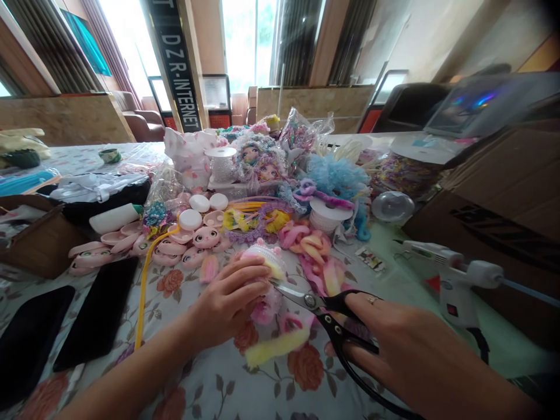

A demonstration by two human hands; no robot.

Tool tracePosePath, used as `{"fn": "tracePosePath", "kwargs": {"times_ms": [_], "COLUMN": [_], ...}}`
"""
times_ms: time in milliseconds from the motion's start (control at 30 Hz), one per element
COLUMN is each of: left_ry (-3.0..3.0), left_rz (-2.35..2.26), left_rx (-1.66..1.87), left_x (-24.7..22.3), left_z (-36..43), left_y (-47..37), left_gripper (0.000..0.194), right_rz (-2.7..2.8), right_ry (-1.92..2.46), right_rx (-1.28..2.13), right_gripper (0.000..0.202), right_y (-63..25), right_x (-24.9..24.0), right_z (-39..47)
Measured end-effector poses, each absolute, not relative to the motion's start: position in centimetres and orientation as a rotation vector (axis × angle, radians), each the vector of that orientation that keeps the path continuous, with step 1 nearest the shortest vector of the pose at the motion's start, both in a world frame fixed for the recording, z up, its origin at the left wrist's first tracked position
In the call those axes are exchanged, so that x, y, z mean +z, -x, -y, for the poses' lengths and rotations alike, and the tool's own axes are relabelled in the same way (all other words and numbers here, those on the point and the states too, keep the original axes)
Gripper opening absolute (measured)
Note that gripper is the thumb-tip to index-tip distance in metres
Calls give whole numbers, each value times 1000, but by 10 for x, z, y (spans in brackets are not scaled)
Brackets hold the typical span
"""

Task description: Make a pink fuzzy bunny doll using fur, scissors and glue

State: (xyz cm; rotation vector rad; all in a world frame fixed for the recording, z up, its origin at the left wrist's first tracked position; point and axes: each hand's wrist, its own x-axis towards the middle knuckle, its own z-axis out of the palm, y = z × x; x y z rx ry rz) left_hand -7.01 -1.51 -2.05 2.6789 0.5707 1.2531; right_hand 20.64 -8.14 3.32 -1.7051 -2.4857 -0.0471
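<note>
A: Left hand?
B: Left hand (225,303) clenched around a small pink-and-yellow fluffy doll piece (268,263), pressing it down on the floral tablecloth (210,379). Fingers wrap its top and near side.

A: Right?
B: Right hand (409,344) grasps black-handled scissors (326,312), fingers through the loops. Ring on one finger. Blades slightly parted, tips pointing left, touching or just at the doll piece's right edge. Can't tell if they're biting into it.

A: Where's the piece exactly?
B: Centre of the table, near edge of the clutter, just in front of the pink doll faces (192,240). A yellow fluffy strip (273,345) lies on the cloth right below it, between the two hands.

A: Around it?
B: Pink-orange yarn hank (311,248) just right of the piece. Spool of white trim (326,217) behind that, blue fluff (336,175) further back. Yellow cord (144,286) runs down the cloth left of the left hand. Two dark flat slabs (98,318) at far left, phones or tablets, can't tell. White glue gun (457,280) stands right of the scissors, well apart. Cardboard box (494,210) at the right edge. White tube (114,217) lying behind the faces, left side.

A: Background dolls?
B: Printed doll-face fabric (258,160) in the middle back, among plastic bags.
</note>
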Motion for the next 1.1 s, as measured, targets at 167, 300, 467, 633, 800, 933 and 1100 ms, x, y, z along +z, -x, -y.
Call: {"fn": "tracePosePath", "kwargs": {"times_ms": [167,300,467,633,800,933,1100], "left_ry": [-2687,-2687,-2696,-2683,-2699,-2698,-2685], "left_rz": [-584,-573,-567,-597,-566,-569,-580], "left_rx": [1269,1264,1254,1267,1266,1274,1277], "left_x": [-19,-19,-22,-23,-23,-24,-25], "left_z": [14,14,15,13,13,13,13], "left_y": [70,69,69,69,69,68,69], "left_gripper": [29,29,32,30,32,32,33], "right_rz": [2585,2578,2529,2516,2498,2501,2493], "right_ry": [1790,1772,1772,1814,1840,1812,1797], "right_rx": [79,54,41,95,69,25,-6], "right_gripper": [15,12,8,7,7,10,9], "right_y": [-199,-200,-201,-193,-194,-195,-193], "right_x": [45,45,44,47,46,44,43], "right_z": [76,80,88,85,89,91,89]}}
